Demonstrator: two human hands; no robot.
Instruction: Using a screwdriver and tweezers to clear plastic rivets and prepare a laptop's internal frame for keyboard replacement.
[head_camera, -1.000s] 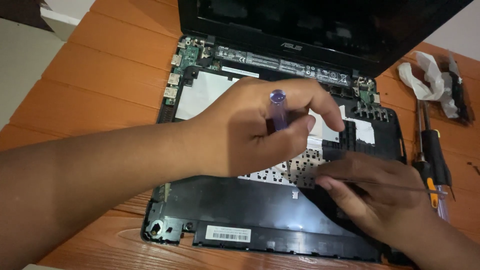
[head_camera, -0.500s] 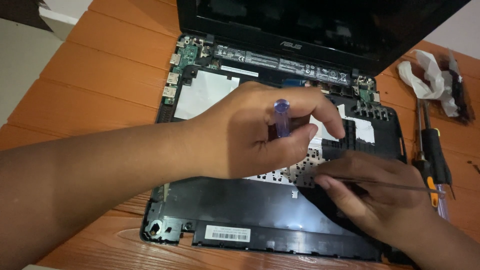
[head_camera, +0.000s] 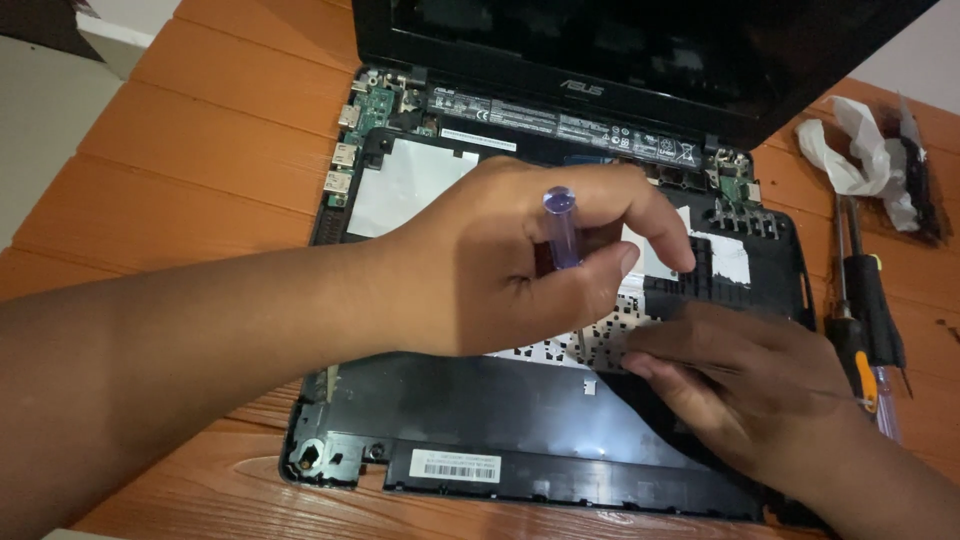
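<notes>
Head view, nearest first: the right hand (head_camera: 745, 385) lies flat, fingers pressed down on the perforated metal plate (head_camera: 560, 350) inside the opened laptop (head_camera: 470, 430), gripping nothing that I can see. Just above it the left hand (head_camera: 510, 265) is closed around a small screwdriver (head_camera: 562, 228) with a clear purple handle, held upright; its tip is hidden behind the fingers, so whether it sits in a screw I cannot tell. By my reading, the step in hand is working a fastener in the laptop's inner shell while the other hand steadies the plate. The next move would call for keeping the driver upright and the plate from shifting. The shell holds a white sheet (head_camera: 410, 185) and a green board (head_camera: 375, 105) at its far left. Farther right on the table (head_camera: 200, 130) lie two black-handled screwdrivers (head_camera: 870, 300) and a crumpled white bag (head_camera: 855, 150), contents unclear.
</notes>
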